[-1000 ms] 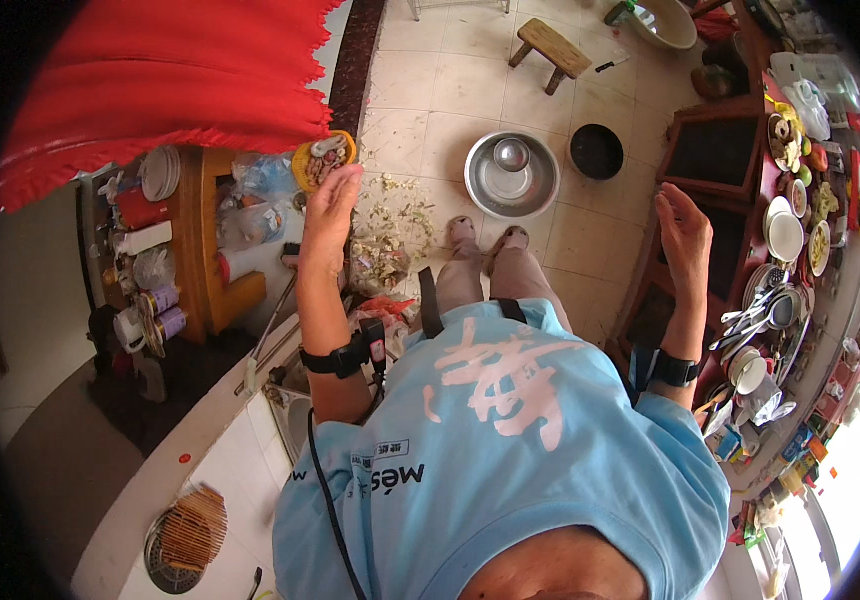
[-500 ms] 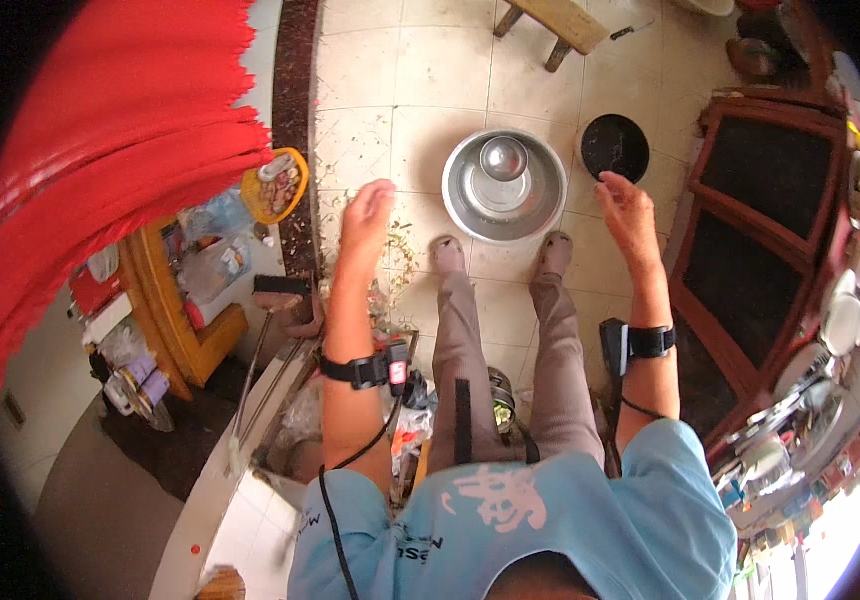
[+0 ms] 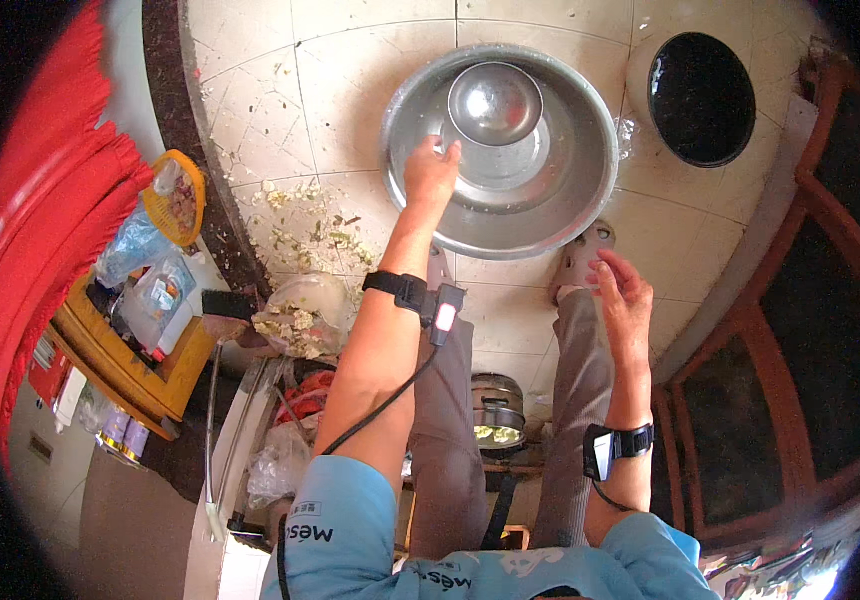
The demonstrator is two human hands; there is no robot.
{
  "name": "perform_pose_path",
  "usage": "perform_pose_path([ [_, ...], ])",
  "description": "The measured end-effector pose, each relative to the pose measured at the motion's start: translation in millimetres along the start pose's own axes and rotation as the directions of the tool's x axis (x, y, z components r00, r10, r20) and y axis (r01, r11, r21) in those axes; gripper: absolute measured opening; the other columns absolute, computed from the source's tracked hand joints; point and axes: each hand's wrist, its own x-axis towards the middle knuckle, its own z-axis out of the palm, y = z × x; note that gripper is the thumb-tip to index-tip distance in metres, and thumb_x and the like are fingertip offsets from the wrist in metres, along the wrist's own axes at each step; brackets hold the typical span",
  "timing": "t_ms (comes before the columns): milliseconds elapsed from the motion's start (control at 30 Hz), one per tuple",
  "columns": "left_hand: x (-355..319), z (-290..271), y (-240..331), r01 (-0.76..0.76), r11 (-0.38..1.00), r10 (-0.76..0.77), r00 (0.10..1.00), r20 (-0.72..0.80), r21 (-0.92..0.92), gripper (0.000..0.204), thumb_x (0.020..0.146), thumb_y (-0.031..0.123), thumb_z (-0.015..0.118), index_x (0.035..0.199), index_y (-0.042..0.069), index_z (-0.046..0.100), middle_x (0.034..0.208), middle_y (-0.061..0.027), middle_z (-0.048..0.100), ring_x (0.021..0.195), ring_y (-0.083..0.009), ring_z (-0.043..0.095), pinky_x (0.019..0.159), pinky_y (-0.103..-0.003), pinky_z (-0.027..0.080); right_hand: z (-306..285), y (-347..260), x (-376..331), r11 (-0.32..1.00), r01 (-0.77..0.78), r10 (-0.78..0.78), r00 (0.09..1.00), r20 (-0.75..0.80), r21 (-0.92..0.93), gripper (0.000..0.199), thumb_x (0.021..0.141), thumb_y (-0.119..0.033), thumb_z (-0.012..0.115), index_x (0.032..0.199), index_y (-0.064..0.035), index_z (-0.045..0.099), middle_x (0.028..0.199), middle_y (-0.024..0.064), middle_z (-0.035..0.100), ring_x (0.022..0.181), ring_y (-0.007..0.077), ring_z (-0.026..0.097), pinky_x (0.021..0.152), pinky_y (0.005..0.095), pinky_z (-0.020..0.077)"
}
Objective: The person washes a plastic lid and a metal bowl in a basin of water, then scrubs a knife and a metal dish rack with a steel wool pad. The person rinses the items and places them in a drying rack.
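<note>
Steel, wide and round, the big metal basin (image 3: 500,150) sits on the pale tiled floor (image 3: 350,90) just ahead of the person's feet, with a smaller shiny steel bowl (image 3: 495,103) resting inside it toward the far side. The left hand (image 3: 430,172) has come down onto the basin's near-left rim, fingers curled over the edge in what looks like a closing hold, where half a second ago it hung above the floor beside the basin; so the basin now appears to be taken in hand. The right hand (image 3: 625,295) hovers open and empty over the near-right rim, by a sandalled foot (image 3: 580,258), fingers spread, touching nothing. Outward from there, a black round pan (image 3: 702,98) lies on the tiles to the right of the basin, apart from it. Chopped green vegetable scraps (image 3: 305,225) are scattered on the floor to the left, near a plastic bag of trimmings (image 3: 295,320) and a yellow plastic basket (image 3: 175,195). Red fabric (image 3: 45,230) hangs at the far left.
</note>
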Motion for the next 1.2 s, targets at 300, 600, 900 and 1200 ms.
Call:
perform_pose_path([
  [300, 19.9, -34.8, 28.2, -0.179, 0.963, 0.247, 0.885, -0.396, 0.201, 0.044, 0.090, 0.038, 0.063, 0.115, 0.001, 0.064, 0.117, -0.0269, 0.061, 0.104, -0.0408, 0.062, 0.088, -0.046, 0.049, 0.3, 19.9, 11.5, 0.998, -0.034, 0.035, 0.999, -0.002, 0.056, 0.035, 0.096, -0.022, 0.063, 0.121, 0.0019, 0.064, 0.104, 0.0082, 0.069, 0.089, 0.0125, 0.064, 0.082, 0.0273, 0.0500],
  [600, 43.1, -57.2, -20.6, 0.041, 0.984, -0.047, 0.998, -0.030, -0.173, 0.078, 0.097, 0.055, 0.045, 0.142, -0.008, 0.037, 0.147, -0.0306, 0.037, 0.138, -0.0394, 0.037, 0.113, -0.042, 0.031, -5.0, 72.0, 49.0, 0.977, -0.170, 0.177, 0.983, -0.042, 0.129, 0.044, 0.095, -0.016, 0.059, 0.137, -0.0019, 0.050, 0.127, 0.0109, 0.060, 0.106, 0.0187, 0.061, 0.083, 0.0300, 0.0497],
  [900, -42.8, -17.2, -84.0, 0.340, 0.761, -0.243, 0.939, 0.244, -0.552, 0.090, 0.094, 0.061, 0.050, 0.151, -0.001, 0.018, 0.154, -0.0240, 0.027, 0.142, -0.0344, 0.030, 0.115, -0.051, 0.025, -15.5, 81.9, 38.5, 0.984, -0.138, 0.145, 0.988, -0.052, 0.117, 0.038, 0.096, -0.017, 0.059, 0.131, -0.0018, 0.057, 0.120, 0.0091, 0.064, 0.102, 0.0173, 0.063, 0.083, 0.0301, 0.0504],
  [1200, -134.9, 47.5, -73.1, 0.552, 0.438, -0.470, 0.813, 0.342, -0.710, 0.076, 0.095, 0.054, 0.054, 0.148, 0.010, 0.023, 0.148, -0.0142, 0.035, 0.135, -0.0298, 0.037, 0.108, -0.055, 0.032, -10.2, 98.2, 26.1, 0.997, -0.051, 0.055, 0.997, -0.060, 0.063, 0.037, 0.095, -0.020, 0.061, 0.127, -0.0014, 0.059, 0.113, 0.0062, 0.067, 0.099, 0.0145, 0.063, 0.080, 0.0289, 0.0504],
])
